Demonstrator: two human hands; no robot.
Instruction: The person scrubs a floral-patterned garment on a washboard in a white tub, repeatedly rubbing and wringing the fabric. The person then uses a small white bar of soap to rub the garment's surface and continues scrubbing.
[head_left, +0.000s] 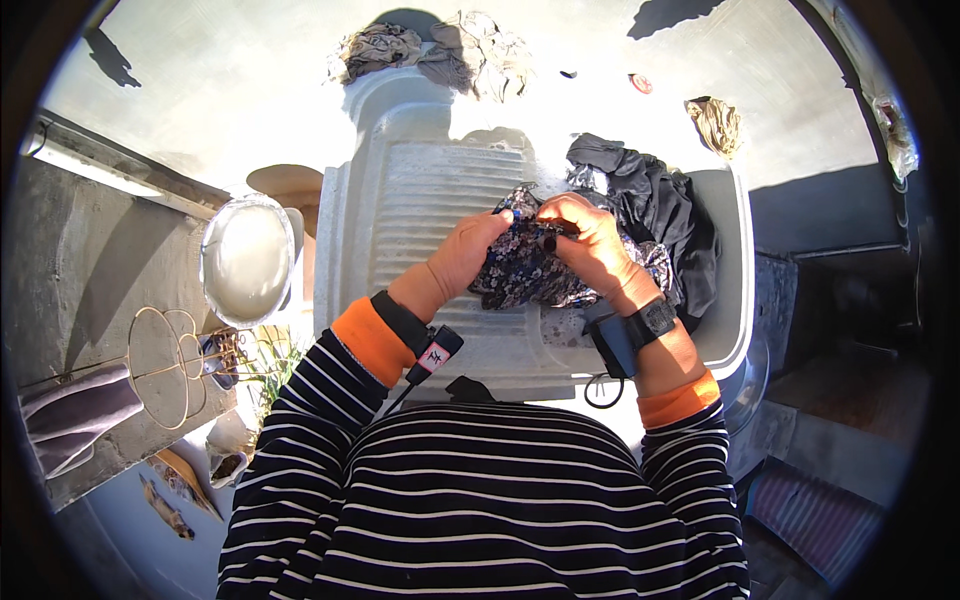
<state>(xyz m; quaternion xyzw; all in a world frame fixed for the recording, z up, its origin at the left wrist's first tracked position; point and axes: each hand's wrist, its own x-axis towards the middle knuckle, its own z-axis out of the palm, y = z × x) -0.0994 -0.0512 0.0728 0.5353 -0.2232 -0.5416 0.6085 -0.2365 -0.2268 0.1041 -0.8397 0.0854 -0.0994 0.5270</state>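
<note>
A dark floral-print cloth (525, 274) is bunched between my hands, over the right side of the ribbed washboard (420, 202) of a grey laundry sink. My left hand (469, 251) pinches its upper left part between thumb and fingers. Near the cloth's top, my right hand (592, 240) grips a fold, with the fingers curled. The lower part of the cloth hangs loosely under both hands. Black wet garments (660, 202) lie in the sink's basin to the right, close to my right hand. Wristbands with small devices sit on both wrists.
Crumpled beige cloths (480, 56) lie beyond the sink, with another tan cloth (715, 126) at the back right. A round red object (641, 83) is near the wall. At left stand a whitish oval basin (247, 261) and a wire rack (161, 367) beside a hanging purplish towel (79, 412).
</note>
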